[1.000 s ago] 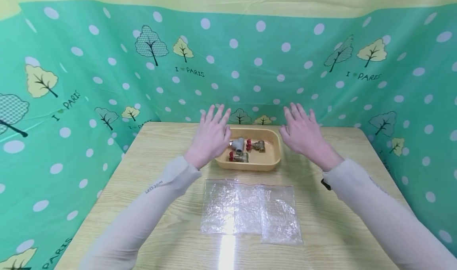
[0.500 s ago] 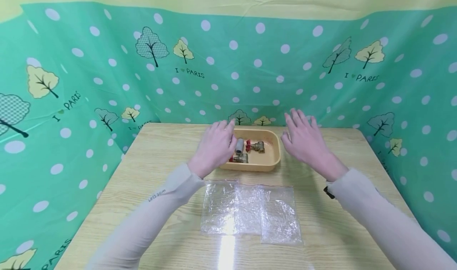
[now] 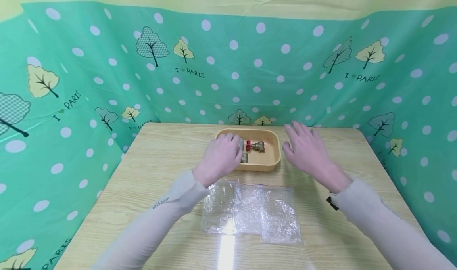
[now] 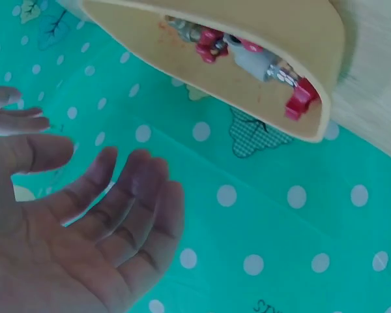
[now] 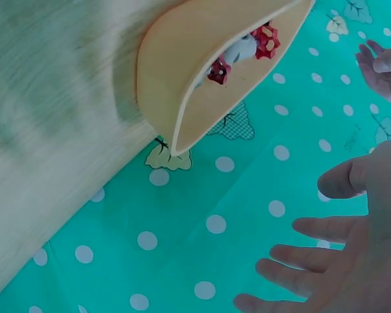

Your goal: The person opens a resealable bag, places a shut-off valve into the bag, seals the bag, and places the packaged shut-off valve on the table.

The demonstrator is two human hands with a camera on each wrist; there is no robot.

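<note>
My left hand (image 3: 220,156) hovers over the left part of a tan plastic tub (image 3: 270,156), palm down in the head view. Its fingers are loosely bent and hold nothing in the left wrist view. Inside the tub lie a brass gate valve (image 3: 258,146) with a red handwheel, a second valve (image 3: 244,158) partly hidden by the hand, and a grey pipe tee (image 4: 251,62). A red lever (image 4: 302,98) on a chrome part shows beside the tee in the left wrist view. To the right of the tub, my right hand (image 3: 306,151) is held with spread fingers, touching nothing.
Several clear zip bags (image 3: 250,210) lie side by side, slightly overlapping, in front of the tub. The wooden table (image 3: 160,155) backs onto a green dotted cloth (image 3: 257,79) that also hangs at both sides.
My left hand has moved down and right over the tub, now covering the tub's left part and most of the tee. My right hand has sunk slightly toward the table.
</note>
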